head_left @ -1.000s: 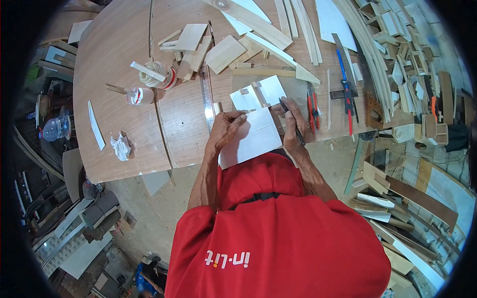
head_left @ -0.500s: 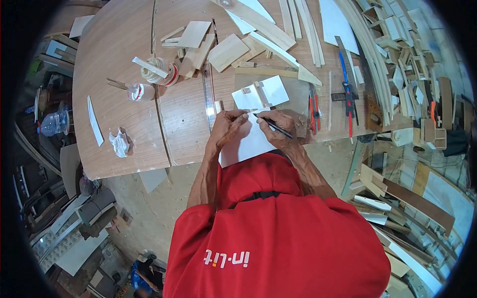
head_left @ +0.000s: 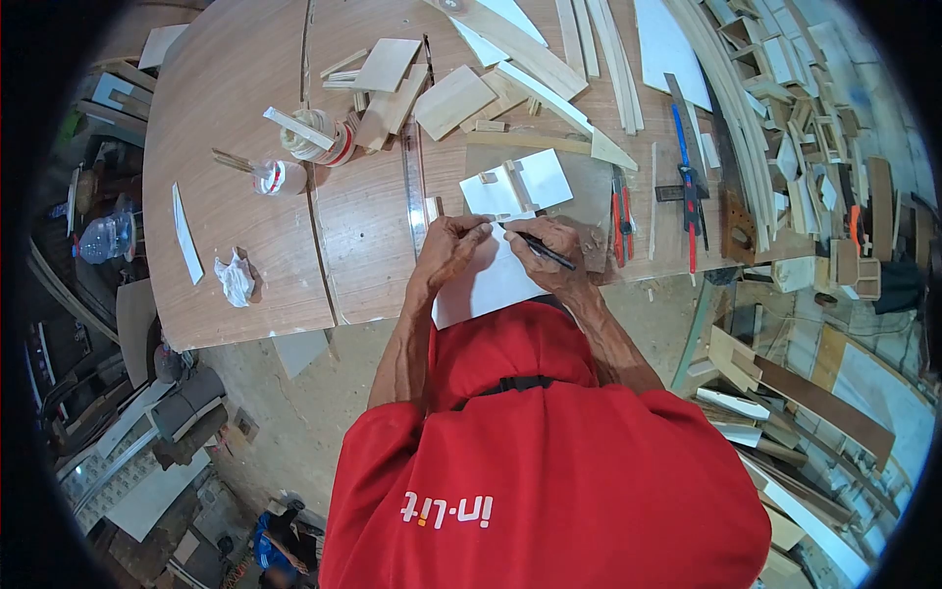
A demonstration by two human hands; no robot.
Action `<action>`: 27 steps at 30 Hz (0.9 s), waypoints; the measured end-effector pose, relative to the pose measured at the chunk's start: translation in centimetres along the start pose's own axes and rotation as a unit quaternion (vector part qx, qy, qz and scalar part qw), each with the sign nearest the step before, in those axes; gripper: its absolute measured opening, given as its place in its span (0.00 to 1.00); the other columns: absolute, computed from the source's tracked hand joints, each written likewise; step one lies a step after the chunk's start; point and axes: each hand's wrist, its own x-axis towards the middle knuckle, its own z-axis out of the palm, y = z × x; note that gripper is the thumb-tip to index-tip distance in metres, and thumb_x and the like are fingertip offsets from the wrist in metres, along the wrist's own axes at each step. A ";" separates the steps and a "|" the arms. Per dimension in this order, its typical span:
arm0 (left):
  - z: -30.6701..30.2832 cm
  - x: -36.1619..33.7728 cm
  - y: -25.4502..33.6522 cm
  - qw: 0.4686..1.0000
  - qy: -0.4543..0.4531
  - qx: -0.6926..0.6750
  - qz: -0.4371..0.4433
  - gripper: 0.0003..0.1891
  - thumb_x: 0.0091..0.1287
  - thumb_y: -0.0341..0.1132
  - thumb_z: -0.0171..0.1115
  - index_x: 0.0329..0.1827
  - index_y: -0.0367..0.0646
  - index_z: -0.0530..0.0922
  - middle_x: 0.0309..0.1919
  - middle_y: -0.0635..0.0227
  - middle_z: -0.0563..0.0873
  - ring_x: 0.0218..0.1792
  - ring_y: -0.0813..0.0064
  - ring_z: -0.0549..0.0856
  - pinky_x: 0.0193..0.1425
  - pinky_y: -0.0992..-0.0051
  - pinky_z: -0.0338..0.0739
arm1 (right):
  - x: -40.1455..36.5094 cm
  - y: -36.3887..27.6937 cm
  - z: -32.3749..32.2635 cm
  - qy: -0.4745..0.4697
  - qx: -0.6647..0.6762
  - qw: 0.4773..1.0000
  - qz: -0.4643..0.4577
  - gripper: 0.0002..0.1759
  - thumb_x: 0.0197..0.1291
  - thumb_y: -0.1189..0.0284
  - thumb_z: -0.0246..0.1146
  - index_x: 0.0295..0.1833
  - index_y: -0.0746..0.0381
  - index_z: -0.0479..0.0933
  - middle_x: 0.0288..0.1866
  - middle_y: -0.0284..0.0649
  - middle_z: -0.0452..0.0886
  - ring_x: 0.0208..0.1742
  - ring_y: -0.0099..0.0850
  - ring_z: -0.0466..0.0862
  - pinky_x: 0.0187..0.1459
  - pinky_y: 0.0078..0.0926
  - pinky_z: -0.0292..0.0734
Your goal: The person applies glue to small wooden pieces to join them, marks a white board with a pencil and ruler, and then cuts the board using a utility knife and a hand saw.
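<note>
My right hand is closed round a slim black pen, its tip close to my left fingertips. With fingers pinched together, my left hand has a small pale piece of wood at its fingertips, held over a white sheet. The sheet reaches over the table's front edge towards the red clothing. Just beyond both hands lies a white panel with narrow wooden strips standing on it. My fingers partly hide the small piece and the pen tip.
Right of the hands lie red cutters and a blue-and-red tool. Wooden offcuts cover the far side. A jar with sticks, a glue container and crumpled tissue are at left. Another person is at lower left.
The pen's rear end has tipped slightly in my right hand. My left hand stays nearly in place on the sheet, and the surroundings have shifted a little with the camera.
</note>
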 end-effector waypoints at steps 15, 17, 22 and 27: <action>0.1 -0.2 0.6 1.000 0.004 -0.014 0.003 0.14 0.68 0.34 0.62 0.49 0.31 0.83 0.33 0.62 0.88 0.38 0.78 0.83 0.48 0.76 0.77 | -0.1 0.2 0.0 -0.008 0.004 1.000 0.027 0.07 0.55 0.77 0.64 0.40 0.65 0.82 0.35 0.44 0.86 0.38 0.39 0.86 0.43 0.34 0.80; 0.0 -0.2 0.6 1.000 0.001 -0.005 0.003 0.15 0.68 0.34 0.62 0.49 0.31 0.83 0.33 0.62 0.88 0.39 0.78 0.83 0.48 0.76 0.77 | -0.2 0.2 0.0 -0.010 0.004 0.999 0.031 0.07 0.55 0.77 0.64 0.40 0.65 0.82 0.35 0.44 0.86 0.38 0.39 0.86 0.44 0.34 0.80; 0.1 -0.1 0.5 1.000 -0.001 -0.015 -0.005 0.14 0.67 0.34 0.62 0.49 0.31 0.83 0.34 0.62 0.88 0.39 0.78 0.83 0.48 0.76 0.77 | -0.1 0.1 0.0 -0.006 0.020 0.999 0.031 0.07 0.55 0.77 0.64 0.40 0.65 0.82 0.36 0.44 0.86 0.40 0.39 0.87 0.45 0.34 0.80; 0.1 -0.1 0.5 1.000 0.002 0.001 -0.003 0.14 0.68 0.35 0.62 0.49 0.33 0.84 0.32 0.63 0.88 0.38 0.79 0.83 0.46 0.76 0.76 | 0.0 -0.1 -0.1 -0.017 0.017 0.999 0.044 0.07 0.55 0.77 0.64 0.40 0.66 0.82 0.37 0.45 0.86 0.40 0.39 0.87 0.45 0.33 0.80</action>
